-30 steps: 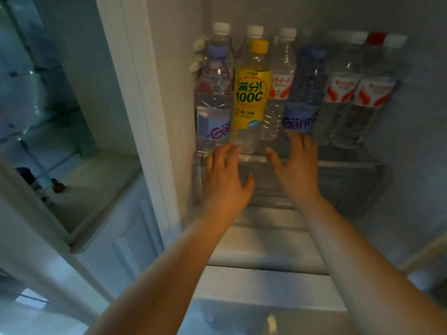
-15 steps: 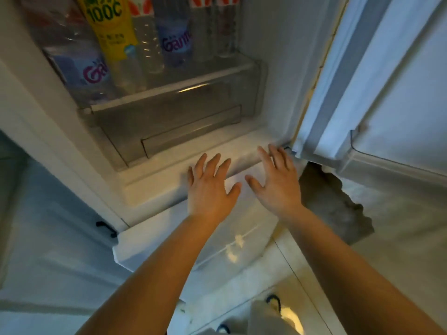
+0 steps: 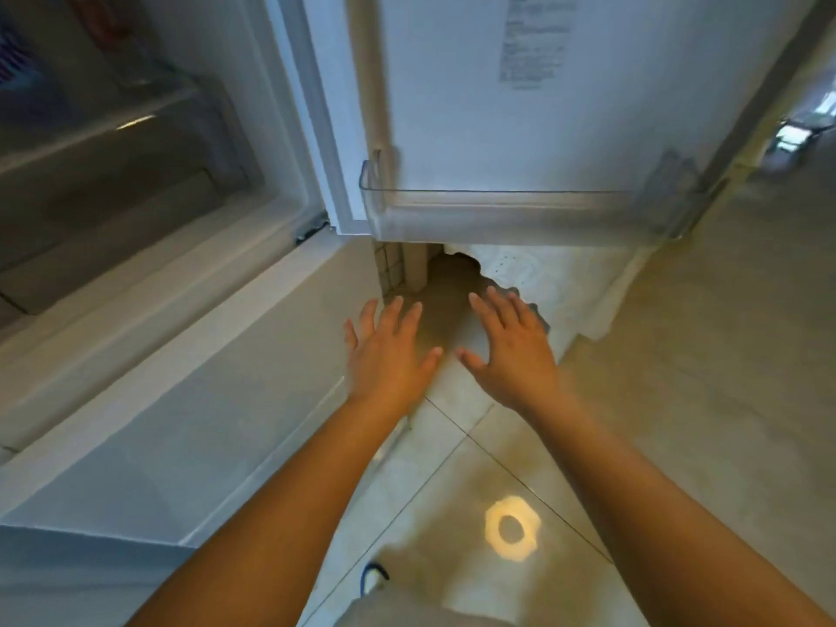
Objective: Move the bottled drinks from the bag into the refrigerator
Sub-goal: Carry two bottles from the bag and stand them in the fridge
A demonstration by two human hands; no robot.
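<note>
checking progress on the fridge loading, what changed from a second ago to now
Both hands left the shelf of bottles: the left hand and right hand now hang open over the floor beside the open refrigerator door, reaching down. The view swung down and right, so the bottles are almost out of sight. Nothing was taken hold of; both hands stay empty.

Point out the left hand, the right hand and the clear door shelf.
left hand (image 3: 389, 359), head view, back of the hand.
right hand (image 3: 511, 355), head view, back of the hand.
clear door shelf (image 3: 511, 214), head view, front wall.
</note>
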